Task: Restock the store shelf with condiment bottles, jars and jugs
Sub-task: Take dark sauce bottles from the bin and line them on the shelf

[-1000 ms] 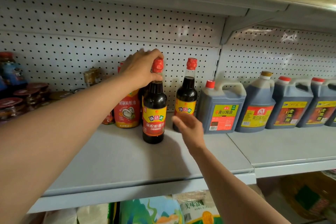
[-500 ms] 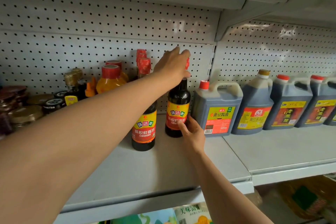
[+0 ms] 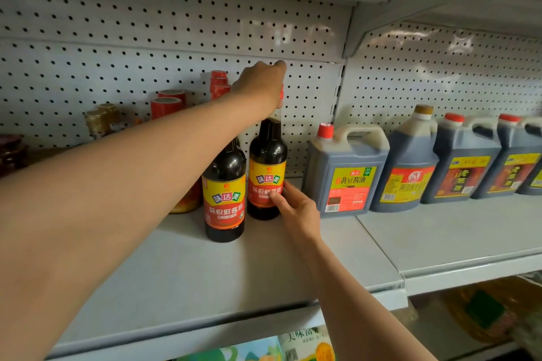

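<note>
Two dark soy sauce bottles with yellow-and-red labels stand on the grey shelf [image 3: 264, 278]. My left hand [image 3: 261, 85] grips the red cap of the rear right bottle [image 3: 265, 155] from above. Low on that bottle's label my right hand [image 3: 296, 208] holds its body, thumb on the front and fingers round the right side. The front bottle [image 3: 224, 202] stands free just to its left, its neck hidden behind my left forearm.
Right of the bottles stands a row of dark jugs, the nearest a red-capped handled jug [image 3: 346, 173], then a brown-capped jug [image 3: 407, 167]. Red-lidded bottles [image 3: 167, 102] and jars [image 3: 102, 120] fill the back left. Bagged goods [image 3: 308, 343] lie below.
My left hand left the front bottle's cap and took the rear right bottle's cap. My right hand came onto that bottle's label, and the bottle shifted slightly left, away from the jug.
</note>
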A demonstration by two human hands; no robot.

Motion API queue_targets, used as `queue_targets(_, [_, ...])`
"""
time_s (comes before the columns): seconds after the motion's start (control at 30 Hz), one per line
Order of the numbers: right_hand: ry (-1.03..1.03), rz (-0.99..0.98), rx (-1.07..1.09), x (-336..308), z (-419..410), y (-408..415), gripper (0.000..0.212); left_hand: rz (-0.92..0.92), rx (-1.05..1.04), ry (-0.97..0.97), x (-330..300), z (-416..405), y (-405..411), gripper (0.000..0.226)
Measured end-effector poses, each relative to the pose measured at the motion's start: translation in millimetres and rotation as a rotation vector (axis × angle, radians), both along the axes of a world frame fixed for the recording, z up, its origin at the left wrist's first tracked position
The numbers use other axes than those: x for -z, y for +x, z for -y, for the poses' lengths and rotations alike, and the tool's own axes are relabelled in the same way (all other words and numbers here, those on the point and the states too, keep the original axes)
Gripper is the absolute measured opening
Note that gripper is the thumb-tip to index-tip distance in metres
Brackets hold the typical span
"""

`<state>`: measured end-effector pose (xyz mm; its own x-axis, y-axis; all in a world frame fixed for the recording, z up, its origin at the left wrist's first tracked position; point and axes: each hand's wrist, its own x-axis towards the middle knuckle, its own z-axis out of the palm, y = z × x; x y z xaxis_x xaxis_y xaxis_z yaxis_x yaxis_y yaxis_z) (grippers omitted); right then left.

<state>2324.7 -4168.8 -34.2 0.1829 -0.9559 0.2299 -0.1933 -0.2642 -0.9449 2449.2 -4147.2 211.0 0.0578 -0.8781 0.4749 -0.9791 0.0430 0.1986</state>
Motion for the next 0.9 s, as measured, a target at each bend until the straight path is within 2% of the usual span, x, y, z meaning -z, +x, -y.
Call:
queue_targets(0.23, [0.009,-0.063,0.048,1,-1,3,0.067,0.056,-0.023,-0.029,5,2,-2,0.038])
queue_targets(0.37, [0.057,-0.09,0.044,-7,-5,1,0.056,-0.044,-0.046,0.004,5,-1,-6,0.048])
queue_targets(0.47, [0.102,-0.069,0.064,-14,-13,-1,0.066,-0.133,-0.029,0.057,4,-13,-14,0.069])
queue_targets(0.57, [0.097,-0.083,0.096,-26,-27,-7,0.066,-0.189,0.055,-0.018,6,-34,-14,0.077])
queue_targets(0.73, [0.023,-0.141,0.089,-48,-57,-27,0.065,-0.273,0.05,-0.21,14,-92,-6,0.062])
queue_targets(0.9, [-0.024,-0.194,0.046,-65,-98,-46,0.063,-0.338,-0.067,-0.208,42,-159,2,0.054])
